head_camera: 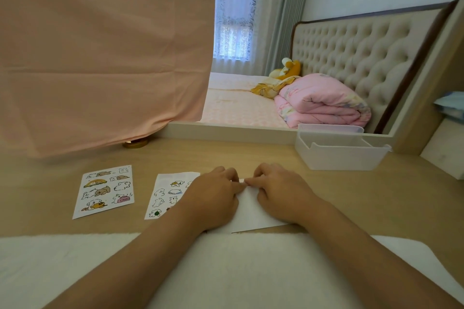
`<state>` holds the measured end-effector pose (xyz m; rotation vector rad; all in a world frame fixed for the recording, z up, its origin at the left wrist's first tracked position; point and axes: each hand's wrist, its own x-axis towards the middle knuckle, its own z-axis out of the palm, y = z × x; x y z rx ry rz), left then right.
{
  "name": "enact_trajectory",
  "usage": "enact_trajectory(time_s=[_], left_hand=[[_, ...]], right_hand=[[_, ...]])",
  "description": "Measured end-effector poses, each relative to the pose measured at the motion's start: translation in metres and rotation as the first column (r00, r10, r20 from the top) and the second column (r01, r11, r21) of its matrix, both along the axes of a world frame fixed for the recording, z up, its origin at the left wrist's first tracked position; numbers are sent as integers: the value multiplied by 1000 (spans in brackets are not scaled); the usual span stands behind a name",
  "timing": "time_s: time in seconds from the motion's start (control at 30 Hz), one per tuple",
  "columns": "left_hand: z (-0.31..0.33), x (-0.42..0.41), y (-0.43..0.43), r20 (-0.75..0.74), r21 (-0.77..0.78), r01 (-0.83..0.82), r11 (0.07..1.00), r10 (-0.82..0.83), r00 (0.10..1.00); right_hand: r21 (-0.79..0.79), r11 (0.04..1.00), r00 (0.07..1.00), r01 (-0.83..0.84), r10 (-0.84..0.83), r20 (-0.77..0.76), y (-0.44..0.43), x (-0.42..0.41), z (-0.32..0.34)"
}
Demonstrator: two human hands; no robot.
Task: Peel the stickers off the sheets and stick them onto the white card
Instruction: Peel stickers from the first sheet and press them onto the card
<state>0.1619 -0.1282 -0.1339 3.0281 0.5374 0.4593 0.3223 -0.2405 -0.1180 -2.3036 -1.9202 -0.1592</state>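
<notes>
Head view: left hand (213,199) and right hand (276,193), fingers curled, meeting at far corner of white paper card (251,213); grip contents cannot be told. Cartoon-printed sticker sheet (164,195) part-hidden behind left hand.

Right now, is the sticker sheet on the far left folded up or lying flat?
Flat. The left sticker sheet lies spread face up on the desk, with all four corners showing and no crease visible.

white card (251,211), pink cloth (100,57), cartoon-printed sheets (104,190)
</notes>
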Motion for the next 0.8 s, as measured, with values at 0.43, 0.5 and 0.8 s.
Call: enact_trajectory(time_s=[0.43,0.5,0.8], left_hand=[[-8,1,0,33,30,-4,1000,3,999],[-7,1,-1,8,53,-9,999,9,1000],[-2,3,-10,-23,115,-55,992,59,998]], right_hand=[[4,1000,1000,19,-19,-19,-2,10,-5],[-18,1000,1000,10,-10,4,-1,9,-4],[-53,998,996,16,-11,87,-3,0,4]])
